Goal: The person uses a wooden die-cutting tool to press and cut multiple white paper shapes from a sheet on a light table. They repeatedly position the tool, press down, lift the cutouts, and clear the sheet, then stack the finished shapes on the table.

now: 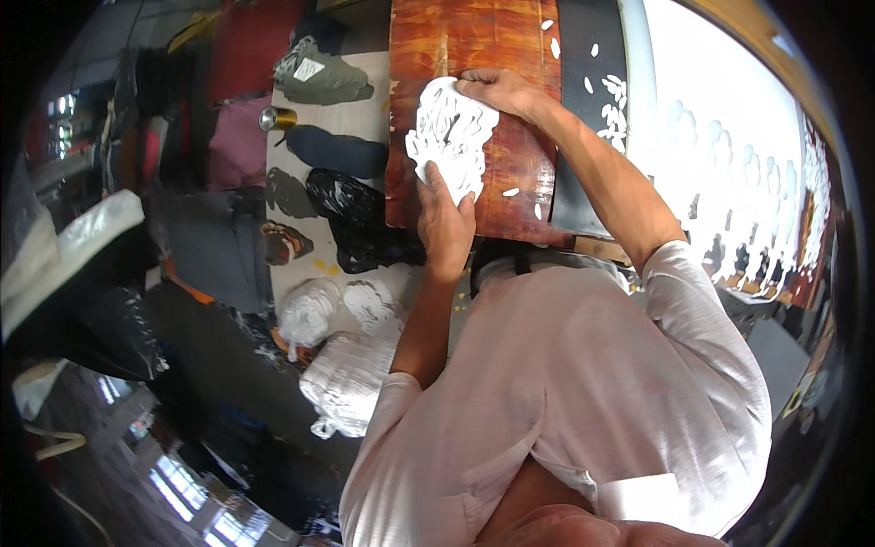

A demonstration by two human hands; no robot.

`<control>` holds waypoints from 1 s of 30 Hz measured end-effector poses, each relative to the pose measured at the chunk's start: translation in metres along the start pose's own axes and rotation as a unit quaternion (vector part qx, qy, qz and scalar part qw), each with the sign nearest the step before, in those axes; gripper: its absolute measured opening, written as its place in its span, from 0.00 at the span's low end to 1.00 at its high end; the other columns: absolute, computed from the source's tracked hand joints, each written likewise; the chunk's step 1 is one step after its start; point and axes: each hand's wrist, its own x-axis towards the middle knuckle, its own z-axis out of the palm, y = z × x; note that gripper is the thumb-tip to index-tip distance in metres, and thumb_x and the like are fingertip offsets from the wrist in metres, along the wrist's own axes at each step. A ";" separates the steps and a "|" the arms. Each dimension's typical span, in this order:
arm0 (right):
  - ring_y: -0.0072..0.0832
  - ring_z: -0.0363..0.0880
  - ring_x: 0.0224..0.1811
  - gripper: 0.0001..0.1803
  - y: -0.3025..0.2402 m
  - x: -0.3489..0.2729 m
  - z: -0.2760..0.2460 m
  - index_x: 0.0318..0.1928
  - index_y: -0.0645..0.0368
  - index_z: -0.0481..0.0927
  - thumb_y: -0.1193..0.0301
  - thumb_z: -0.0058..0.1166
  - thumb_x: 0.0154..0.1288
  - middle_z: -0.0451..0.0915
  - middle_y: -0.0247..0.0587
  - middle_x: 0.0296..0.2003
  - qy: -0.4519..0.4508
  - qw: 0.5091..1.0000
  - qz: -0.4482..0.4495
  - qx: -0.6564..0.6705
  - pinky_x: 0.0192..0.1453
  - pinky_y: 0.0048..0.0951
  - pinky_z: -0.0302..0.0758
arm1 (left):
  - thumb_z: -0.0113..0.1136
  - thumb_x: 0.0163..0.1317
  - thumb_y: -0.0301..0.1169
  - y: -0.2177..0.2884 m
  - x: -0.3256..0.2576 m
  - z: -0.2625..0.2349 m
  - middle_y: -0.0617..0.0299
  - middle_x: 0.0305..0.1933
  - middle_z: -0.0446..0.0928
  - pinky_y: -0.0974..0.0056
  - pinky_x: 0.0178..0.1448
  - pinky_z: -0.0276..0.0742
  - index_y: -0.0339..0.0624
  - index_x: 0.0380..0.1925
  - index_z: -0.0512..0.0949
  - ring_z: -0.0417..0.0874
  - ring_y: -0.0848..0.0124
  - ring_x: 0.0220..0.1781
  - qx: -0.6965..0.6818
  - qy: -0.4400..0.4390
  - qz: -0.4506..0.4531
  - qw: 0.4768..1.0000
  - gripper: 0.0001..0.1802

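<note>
A white piece with many slit-like cut-outs (453, 132) lies over a reddish-brown wooden board (519, 173); its exact kind I cannot tell. My left hand (444, 223) grips its near end, with one finger on top and the thumb at the right side. At the far right edge, my right hand (501, 91) is closed on the piece, with the fingertips bent over its rim. Small white oval bits, such as this one (511, 192), lie on the board to the right of the piece.
A black mat (583, 109) right of the board carries several more white bits. On the left, a pale table (355, 77) holds a dark green bundle (319, 77), a gold can (277, 118), dark shapes and a black plastic bag (351, 205). Bagged white pieces (342, 378) sit nearer me.
</note>
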 end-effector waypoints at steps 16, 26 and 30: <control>0.24 0.83 0.58 0.24 0.101 -0.263 -0.196 0.71 0.59 0.80 0.67 0.65 0.79 0.85 0.39 0.56 0.398 0.903 -0.160 0.020 0.65 0.29 0.80 | 0.65 0.78 0.32 0.151 -0.006 0.048 0.38 0.76 0.71 0.52 0.79 0.70 0.29 0.78 0.62 0.75 0.52 0.77 -0.197 0.062 0.185 0.961 0.36; 0.31 0.86 0.50 0.17 0.265 -0.455 -0.391 0.60 0.60 0.87 0.68 0.62 0.77 0.88 0.44 0.52 0.607 0.793 -0.028 -0.024 0.59 0.32 0.81 | 0.68 0.74 0.39 0.256 -0.067 0.251 0.45 0.52 0.83 0.59 0.54 0.83 0.27 0.73 0.70 0.85 0.63 0.47 -0.117 -0.091 0.069 0.987 0.36; 0.34 0.88 0.50 0.19 0.321 -0.524 -0.469 0.60 0.59 0.88 0.64 0.62 0.75 0.88 0.47 0.53 0.660 0.740 0.074 -0.110 0.59 0.33 0.82 | 0.67 0.75 0.39 0.264 -0.069 0.255 0.57 0.44 0.81 0.66 0.47 0.79 0.24 0.74 0.66 0.80 0.73 0.41 -0.223 -0.071 -0.040 0.971 0.38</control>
